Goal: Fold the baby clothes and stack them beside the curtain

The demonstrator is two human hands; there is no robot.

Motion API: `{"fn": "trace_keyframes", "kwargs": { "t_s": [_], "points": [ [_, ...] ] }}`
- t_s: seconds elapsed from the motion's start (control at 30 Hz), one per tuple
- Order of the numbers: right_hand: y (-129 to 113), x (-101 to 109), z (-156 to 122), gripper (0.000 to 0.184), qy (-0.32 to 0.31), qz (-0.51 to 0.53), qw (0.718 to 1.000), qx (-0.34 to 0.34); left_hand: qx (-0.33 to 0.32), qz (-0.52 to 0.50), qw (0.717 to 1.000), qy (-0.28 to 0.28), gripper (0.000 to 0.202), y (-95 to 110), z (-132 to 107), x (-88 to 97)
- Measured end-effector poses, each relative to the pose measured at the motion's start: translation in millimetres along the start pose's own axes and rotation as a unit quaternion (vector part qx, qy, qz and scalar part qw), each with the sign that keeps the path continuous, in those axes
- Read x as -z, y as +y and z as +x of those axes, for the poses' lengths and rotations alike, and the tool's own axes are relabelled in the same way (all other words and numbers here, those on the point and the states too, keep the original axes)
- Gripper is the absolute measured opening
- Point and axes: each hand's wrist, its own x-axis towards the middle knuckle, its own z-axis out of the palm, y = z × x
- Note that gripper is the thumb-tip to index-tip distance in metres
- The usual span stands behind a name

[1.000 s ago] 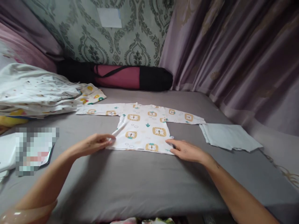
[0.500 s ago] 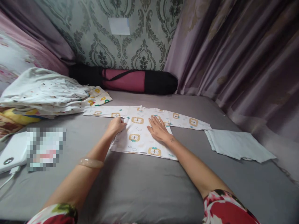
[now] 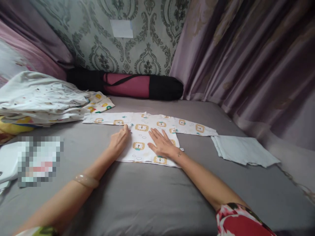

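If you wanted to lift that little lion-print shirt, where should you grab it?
Probably by both bottom corners of the shirt, from the near side, one of the hands at each: it lies flat, hem nearest, sleeves spread out sideways. The right hand, flat on its body, should come away first.

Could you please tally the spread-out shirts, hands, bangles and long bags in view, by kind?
Spread-out shirt: 1
Hands: 2 (left hand, right hand)
Bangle: 1
Long bag: 1
Total: 5
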Motion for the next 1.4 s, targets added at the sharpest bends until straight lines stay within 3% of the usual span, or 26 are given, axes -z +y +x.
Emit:
{"fn": "trace_keyframes", "kwargs": {
  "t_s": [0.2,0.27,0.33,0.4,0.47,0.53,0.63,0.77,0.87,1.03,1.23,1.4],
  "points": [
    [-60,4,-48,0.064,-0.085,0.080,0.987,0.109,-0.028,0.046,0.998,0.023,0.040,-9,-6,-4.9],
    [-76,11,-66,0.059,-0.119,0.138,0.968,0.170,-0.045,0.072,0.995,0.056,0.041,-12,-5,-5.6],
    [-77,22,-79,0.051,-0.138,0.212,0.943,0.218,-0.072,0.110,0.987,0.088,0.041,-14,-2,-4.1],
    [-55,34,-83,0.045,-0.099,0.268,0.940,0.185,-0.102,0.138,0.979,0.108,0.039,-12,0,-0.2],
    [-15,45,-80,0.038,0.006,0.251,0.967,0.050,-0.135,0.131,0.976,0.113,0.035,-1,2,4.5],
    [32,52,-72,0.028,0.101,0.133,0.983,-0.082,-0.186,0.081,0.973,0.110,0.032,19,4,6.9],
    [84,55,-60,0.022,0.125,-0.022,0.979,-0.161,-0.292,-0.036,0.951,0.095,0.026,64,9,0.6],
    [100,52,-51,0.024,0.085,-0.138,0.976,-0.145,-0.374,-0.156,0.911,0.077,0.021,121,21,-25.0],
    [99,47,-50,0.028,0.067,-0.194,0.972,-0.116,-0.385,-0.225,0.891,0.089,0.021,144,27,-45.1],
    [107,46,-52,0.028,0.040,-0.250,0.965,-0.071,-0.363,-0.234,0.897,0.098,0.032,154,24,-59.2],
    [122,60,-48,0.025,0.057,-0.285,0.955,-0.051,-0.334,-0.116,0.934,0.051,0.055,161,15,-56.3],
    [133,57,-45,0.026,0.042,-0.281,0.958,-0.031,-0.339,-0.038,0.940,0.029,0.063,163,11,-52.8]
  ]
}}
